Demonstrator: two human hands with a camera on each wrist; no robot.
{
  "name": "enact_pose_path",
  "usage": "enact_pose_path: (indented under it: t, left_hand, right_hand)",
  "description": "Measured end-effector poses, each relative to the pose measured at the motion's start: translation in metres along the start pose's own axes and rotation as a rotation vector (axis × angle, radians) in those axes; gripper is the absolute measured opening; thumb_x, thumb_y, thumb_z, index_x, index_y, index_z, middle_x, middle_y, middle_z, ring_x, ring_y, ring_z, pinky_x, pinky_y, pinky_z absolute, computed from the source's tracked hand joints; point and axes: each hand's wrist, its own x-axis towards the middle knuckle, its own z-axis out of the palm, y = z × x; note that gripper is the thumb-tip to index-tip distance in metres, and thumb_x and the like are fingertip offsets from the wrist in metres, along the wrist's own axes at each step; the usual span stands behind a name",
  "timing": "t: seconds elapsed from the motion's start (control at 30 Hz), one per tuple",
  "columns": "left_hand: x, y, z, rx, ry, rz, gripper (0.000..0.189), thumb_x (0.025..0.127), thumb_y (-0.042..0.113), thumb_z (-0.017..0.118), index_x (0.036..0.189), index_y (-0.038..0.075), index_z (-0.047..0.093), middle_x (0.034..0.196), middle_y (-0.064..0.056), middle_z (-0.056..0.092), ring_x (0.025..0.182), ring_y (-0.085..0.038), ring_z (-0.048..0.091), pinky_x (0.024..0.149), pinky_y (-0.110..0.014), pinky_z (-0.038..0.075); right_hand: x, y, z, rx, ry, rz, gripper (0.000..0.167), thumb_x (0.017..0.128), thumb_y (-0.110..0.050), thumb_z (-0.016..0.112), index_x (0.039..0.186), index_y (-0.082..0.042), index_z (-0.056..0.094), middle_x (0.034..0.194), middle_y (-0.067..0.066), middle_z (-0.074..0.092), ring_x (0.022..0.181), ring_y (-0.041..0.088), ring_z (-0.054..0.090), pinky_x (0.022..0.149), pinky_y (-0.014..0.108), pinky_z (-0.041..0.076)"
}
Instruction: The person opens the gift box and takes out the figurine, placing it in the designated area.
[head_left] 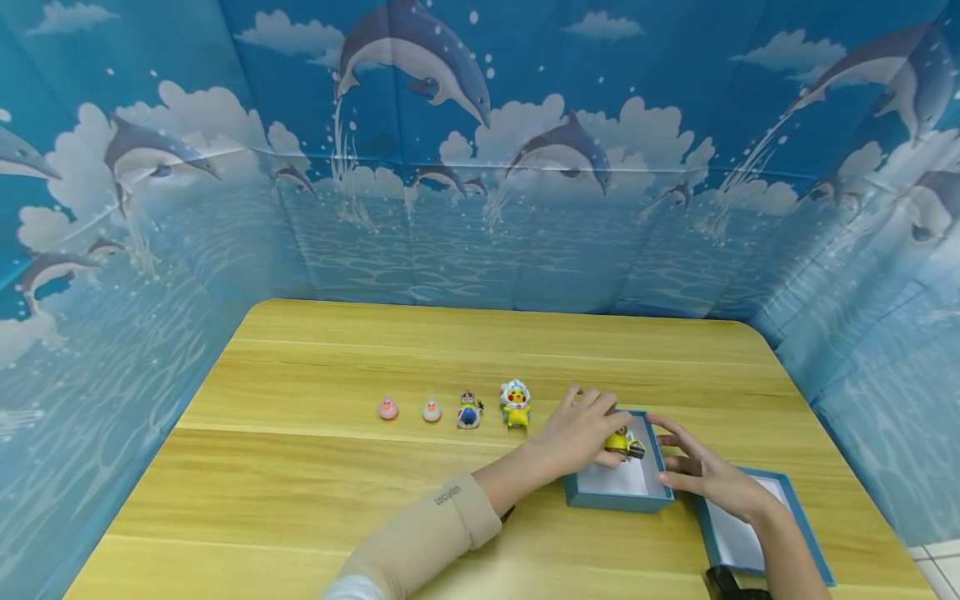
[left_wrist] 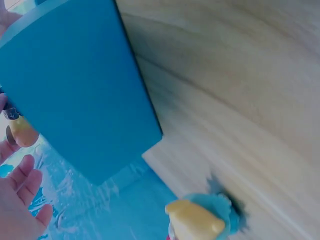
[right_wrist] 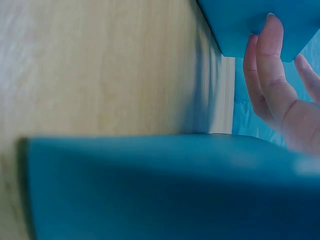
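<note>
My left hand (head_left: 573,433) reaches over a blue box (head_left: 621,502) and holds a small yellow toy figure (head_left: 621,442) with dark parts between thumb and fingers. The left wrist view shows the figure's rounded yellow end (left_wrist: 24,132) by the fingers, beyond the box's wall (left_wrist: 75,90); the rest is partly hidden. On the box's right side, my right hand (head_left: 708,475) rests its fingertips against the outer wall. In the right wrist view its fingers (right_wrist: 272,65) are extended, touching the box (right_wrist: 235,25). White lining shows inside the box.
A blue lid (head_left: 802,521), its white inside up, lies right of the box under the right forearm. Left of the box stand a yellow Pikachu figure (head_left: 516,407), a crowned Minion figure (head_left: 468,412), a white duck (head_left: 431,411) and a pink duck (head_left: 387,408). A dolphin-print curtain surrounds the table.
</note>
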Motion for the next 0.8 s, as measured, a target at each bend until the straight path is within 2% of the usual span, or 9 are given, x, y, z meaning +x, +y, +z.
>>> enact_pose_path:
  t: [0.27, 0.5, 0.8]
  left_hand:
    - [-0.018, -0.014, -0.011, 0.015, 0.056, 0.000, 0.051, 0.080, 0.057, 0.057, 0.122, 0.029, 0.052, 0.107, 0.009, 0.043, 0.101, -0.011, 0.040, 0.098, -0.037, 0.028]
    - [-0.038, -0.026, -0.012, 0.042, 0.108, -0.011, 0.043, 0.079, 0.056, 0.060, 0.112, 0.028, 0.055, 0.107, 0.007, 0.044, 0.094, -0.012, 0.041, 0.094, -0.037, 0.031]
    - [-0.062, -0.039, -0.005, 0.032, 0.081, -0.040, 0.045, 0.078, 0.054, 0.061, 0.114, 0.026, 0.057, 0.101, 0.007, 0.044, 0.093, -0.011, 0.041, 0.094, -0.039, 0.032]
  right_hand:
    - [0.001, 0.000, 0.000, 0.003, 0.007, 0.026, 0.073, 0.094, -0.013, 0.051, 0.147, -0.017, 0.001, 0.142, 0.030, 0.007, 0.123, 0.054, 0.025, 0.088, 0.048, 0.041]
    - [0.001, 0.001, -0.001, -0.006, 0.013, 0.025, 0.073, 0.093, -0.013, 0.051, 0.147, -0.018, 0.002, 0.143, 0.029, 0.007, 0.123, 0.053, 0.025, 0.089, 0.047, 0.041]
    - [0.001, 0.002, -0.001, -0.003, 0.010, 0.031, 0.073, 0.093, -0.013, 0.051, 0.147, -0.017, 0.002, 0.141, 0.029, 0.009, 0.122, 0.050, 0.028, 0.086, 0.038, 0.043]
